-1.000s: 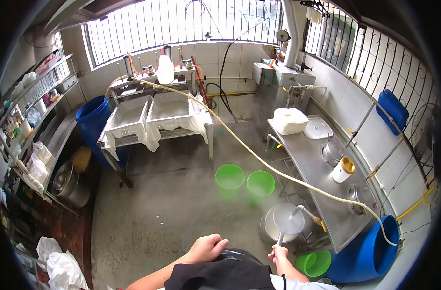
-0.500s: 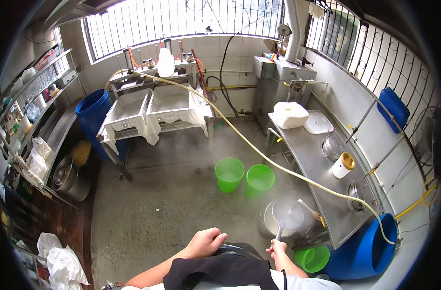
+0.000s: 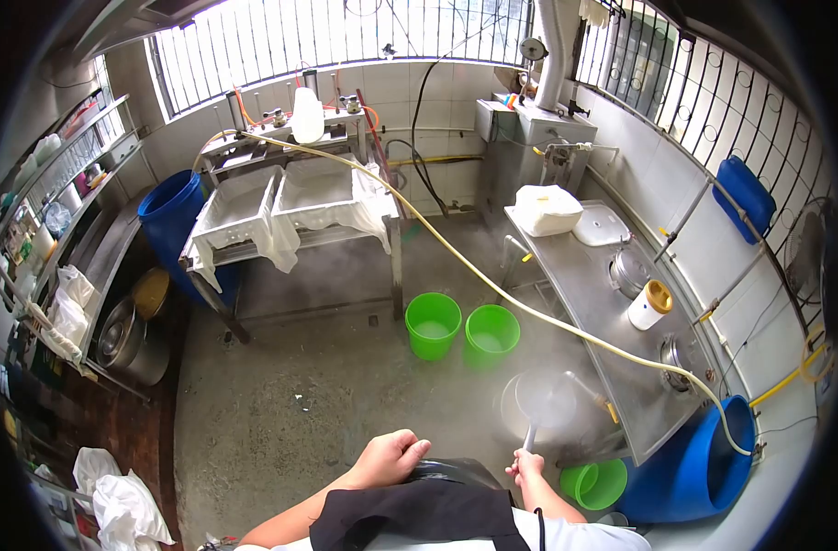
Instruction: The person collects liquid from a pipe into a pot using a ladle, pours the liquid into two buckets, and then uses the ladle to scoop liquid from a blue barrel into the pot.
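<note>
My right hand (image 3: 527,466) is closed round the handle of a long-handled ladle (image 3: 545,401). The ladle's round bowl is over a large metal pot (image 3: 511,413), whose outline is blurred by thick steam. A spout with a yellow handle (image 3: 612,410) reaches from the table edge toward the pot. My left hand (image 3: 393,456) is held in front of my dark apron (image 3: 410,521), fingers curled and nothing visible in them.
Two green buckets (image 3: 433,325) stand on the floor ahead, another (image 3: 593,483) by a lying blue barrel (image 3: 690,477). A yellow hose (image 3: 492,280) crosses above to the steel table (image 3: 612,321). Cloth-lined trays (image 3: 318,188) stand at the back.
Steam over the pot has thickened and hides more of it and the spout. The view has shifted slightly. Both hands keep nearly the same place.
</note>
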Demonstrator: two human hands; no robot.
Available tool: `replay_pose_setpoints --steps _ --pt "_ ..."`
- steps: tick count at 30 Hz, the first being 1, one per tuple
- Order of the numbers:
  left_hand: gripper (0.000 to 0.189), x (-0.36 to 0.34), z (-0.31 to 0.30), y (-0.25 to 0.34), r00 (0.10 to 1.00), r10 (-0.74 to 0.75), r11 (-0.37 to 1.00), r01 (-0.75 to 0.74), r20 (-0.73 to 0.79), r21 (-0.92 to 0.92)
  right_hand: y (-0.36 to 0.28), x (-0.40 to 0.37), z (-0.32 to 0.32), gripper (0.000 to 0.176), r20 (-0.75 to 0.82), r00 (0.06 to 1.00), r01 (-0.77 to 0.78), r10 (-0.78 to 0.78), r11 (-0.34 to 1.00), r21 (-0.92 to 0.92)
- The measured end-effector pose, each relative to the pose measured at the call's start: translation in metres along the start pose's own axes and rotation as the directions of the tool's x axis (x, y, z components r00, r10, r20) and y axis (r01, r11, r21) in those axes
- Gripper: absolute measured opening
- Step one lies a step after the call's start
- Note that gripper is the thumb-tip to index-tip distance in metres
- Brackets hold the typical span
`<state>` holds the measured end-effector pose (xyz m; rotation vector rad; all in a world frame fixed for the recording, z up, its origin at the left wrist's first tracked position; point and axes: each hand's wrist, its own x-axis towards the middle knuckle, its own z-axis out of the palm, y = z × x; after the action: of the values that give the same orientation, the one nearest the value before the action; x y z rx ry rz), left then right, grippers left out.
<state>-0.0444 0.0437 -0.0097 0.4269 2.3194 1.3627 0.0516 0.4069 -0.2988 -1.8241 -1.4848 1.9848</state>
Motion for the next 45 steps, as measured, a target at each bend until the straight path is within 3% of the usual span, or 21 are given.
replay_pose_setpoints --steps 25,45 --pt "0.035 0.006 0.002 -0.005 1.0 0.004 1.0 -0.004 -0.006 0.016 0.001 0.006 0.004 0.011 0.019 0.998 0.056 -0.054 0.995 -0.088" --pt "0.035 0.003 -0.002 0.002 1.0 -0.003 1.0 0.003 -0.005 0.012 -0.004 -0.001 0.005 0.01 0.007 1.0 -0.019 0.019 1.0 -0.023"
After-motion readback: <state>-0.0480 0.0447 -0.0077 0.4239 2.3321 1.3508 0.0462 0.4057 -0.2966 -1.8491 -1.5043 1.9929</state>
